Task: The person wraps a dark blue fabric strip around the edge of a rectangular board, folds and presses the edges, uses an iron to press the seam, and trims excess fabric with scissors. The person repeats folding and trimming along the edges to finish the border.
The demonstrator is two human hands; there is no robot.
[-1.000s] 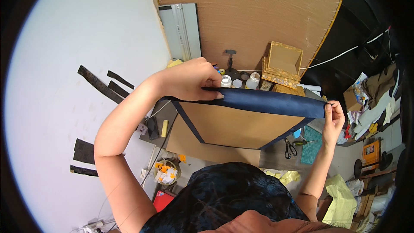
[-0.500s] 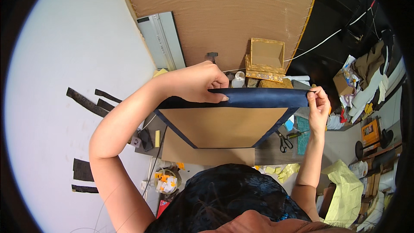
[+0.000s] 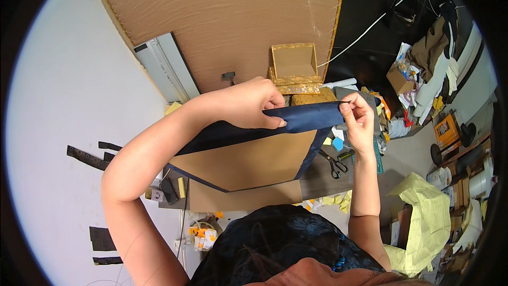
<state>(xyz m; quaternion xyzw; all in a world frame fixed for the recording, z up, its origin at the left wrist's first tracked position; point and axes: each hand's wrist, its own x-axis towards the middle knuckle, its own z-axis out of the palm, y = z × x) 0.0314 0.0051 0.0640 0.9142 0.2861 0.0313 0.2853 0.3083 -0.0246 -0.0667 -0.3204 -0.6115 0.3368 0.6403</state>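
Pinching navy cloth [image 3: 313, 117], its left end hidden by left forearm [image 3: 161, 143], left hand [image 3: 259, 105] and right hand [image 3: 358, 122] nearly closed

L hand [image 3: 259, 104]: some fingertips hidden behind blue strip [image 3: 315, 116]. L forearm [image 3: 153, 140] hides upper L of board [image 3: 254, 160]. R forearm [image 3: 365, 185] covers pt of green mat [image 3: 379, 161]. Brown panel [image 3: 222, 16] cut off at top edge. Print on orange box [image 3: 447, 132] too sm. to read.

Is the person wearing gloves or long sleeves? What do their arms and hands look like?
No gloves: the left hand and right hand are bare. No sleeves, watch or bracelet show on the arms. The top is dark with blue patches.
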